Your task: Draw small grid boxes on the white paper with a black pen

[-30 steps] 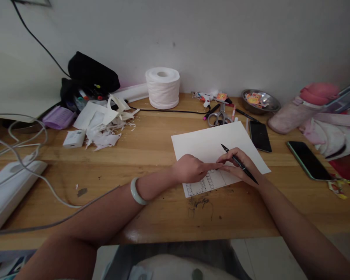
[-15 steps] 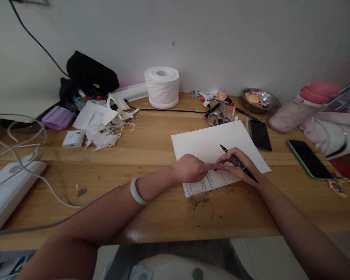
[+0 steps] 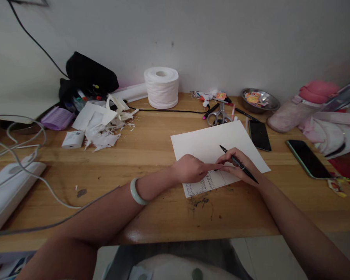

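Observation:
A white sheet of paper (image 3: 204, 142) lies on the desk with rows of small loops and lines drawn along its near edge. My right hand (image 3: 239, 161) holds a black pen (image 3: 241, 167), which slants across the hand with its pointed end up and left, off the paper. Over the paper's near part, my left hand (image 3: 189, 169) is curled, its index finger reaching to the right hand's fingertips, where they touch. A small dark spot shows beneath those fingertips; what it is, and what the left fingers hold, if anything, is hidden.
Paper scraps (image 3: 100, 124), a purple packet (image 3: 57, 118) and a white charger (image 3: 72, 139) lie left. Behind stand a tissue roll (image 3: 161, 89), scissors (image 3: 218, 116) and a metal bowl (image 3: 272, 104). Two phones (image 3: 259, 134) and a pink-lidded bottle (image 3: 291, 112) are right.

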Demonstrator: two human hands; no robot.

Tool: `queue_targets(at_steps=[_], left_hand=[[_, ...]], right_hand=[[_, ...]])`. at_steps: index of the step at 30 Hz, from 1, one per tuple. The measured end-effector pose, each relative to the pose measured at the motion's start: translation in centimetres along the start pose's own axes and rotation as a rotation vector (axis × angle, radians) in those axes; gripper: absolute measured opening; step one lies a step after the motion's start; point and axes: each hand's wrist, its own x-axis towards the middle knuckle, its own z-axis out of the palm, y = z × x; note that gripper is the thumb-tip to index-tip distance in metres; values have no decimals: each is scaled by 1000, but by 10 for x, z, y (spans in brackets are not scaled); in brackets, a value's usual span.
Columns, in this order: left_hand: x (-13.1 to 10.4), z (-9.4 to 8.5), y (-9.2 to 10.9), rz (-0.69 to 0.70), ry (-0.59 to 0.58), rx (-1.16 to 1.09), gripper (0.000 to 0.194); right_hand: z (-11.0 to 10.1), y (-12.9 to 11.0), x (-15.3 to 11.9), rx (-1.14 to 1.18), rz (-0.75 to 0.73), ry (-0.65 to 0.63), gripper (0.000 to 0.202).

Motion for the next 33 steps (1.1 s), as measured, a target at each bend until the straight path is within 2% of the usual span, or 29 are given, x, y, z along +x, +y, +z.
queue_targets(at_steps=[26, 33], left_hand=[[1, -1, 1, -17, 5, -13, 48], [1, 0, -1, -7, 13, -25, 46]], right_hand=[[-1, 0, 0, -30, -6, -22, 25], [-7, -17, -2, 53, 24, -51, 21]])
